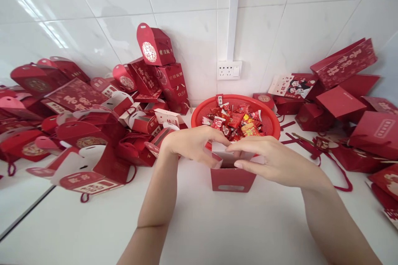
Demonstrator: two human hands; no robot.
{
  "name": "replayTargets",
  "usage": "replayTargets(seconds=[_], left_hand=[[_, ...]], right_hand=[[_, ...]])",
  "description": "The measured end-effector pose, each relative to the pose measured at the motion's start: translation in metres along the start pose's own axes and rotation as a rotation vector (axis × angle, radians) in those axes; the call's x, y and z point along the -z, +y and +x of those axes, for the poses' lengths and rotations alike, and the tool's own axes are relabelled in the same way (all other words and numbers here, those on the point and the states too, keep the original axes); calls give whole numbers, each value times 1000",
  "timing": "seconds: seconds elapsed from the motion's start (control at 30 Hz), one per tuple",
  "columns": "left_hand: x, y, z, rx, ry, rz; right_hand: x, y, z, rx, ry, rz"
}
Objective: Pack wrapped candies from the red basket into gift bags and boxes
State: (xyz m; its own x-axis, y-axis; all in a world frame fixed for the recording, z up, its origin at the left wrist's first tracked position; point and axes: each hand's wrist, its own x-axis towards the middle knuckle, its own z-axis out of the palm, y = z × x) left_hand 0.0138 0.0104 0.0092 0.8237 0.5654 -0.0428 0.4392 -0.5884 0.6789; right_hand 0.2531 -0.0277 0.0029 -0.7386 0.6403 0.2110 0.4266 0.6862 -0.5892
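An upright red box (234, 180) with its top open stands on the white table, just in front of a red plastic basket (199, 112) of wrapped sweets (234, 120). My left hand (199, 143) is at the box's left rim, thumb and fingers curved around a flap. From the right, my right hand (267, 157) reaches over the opening, its fingers at the right and back rim. Both hands seem to pinch the box's top flaps. The inside of the box is mostly hidden.
Many red gift boxes (93, 165) pile up on the left, some stacked against the tiled wall. More boxes (342, 101), ribbons and scissors (301, 137) lie on the right. A wall socket (228, 70) is behind the basket.
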Motion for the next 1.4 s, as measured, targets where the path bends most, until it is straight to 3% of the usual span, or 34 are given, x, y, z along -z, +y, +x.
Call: replayTargets(seconds=[0.37, 0.63, 0.73, 0.87, 1.0, 1.23, 1.4], left_hand=[[2, 1, 0, 111, -43, 19], [-1, 5, 3, 177, -24, 25], [-1, 5, 4, 99, 93, 36], [-1, 2, 2, -99, 365, 54], [-1, -4, 0, -146, 609, -96], [-5, -2, 3, -193, 806, -195], [-6, 0, 4, -203, 848, -271]], right_hand=[[20, 2, -19, -91, 251, -85], [28, 10, -24, -128, 326, -66], [29, 14, -23, -149, 339, -48], [28, 19, -21, -253, 344, 38], [26, 25, -16, -284, 397, 216], [20, 26, -3, -250, 414, 401], [17, 22, 2, -138, 416, 533]])
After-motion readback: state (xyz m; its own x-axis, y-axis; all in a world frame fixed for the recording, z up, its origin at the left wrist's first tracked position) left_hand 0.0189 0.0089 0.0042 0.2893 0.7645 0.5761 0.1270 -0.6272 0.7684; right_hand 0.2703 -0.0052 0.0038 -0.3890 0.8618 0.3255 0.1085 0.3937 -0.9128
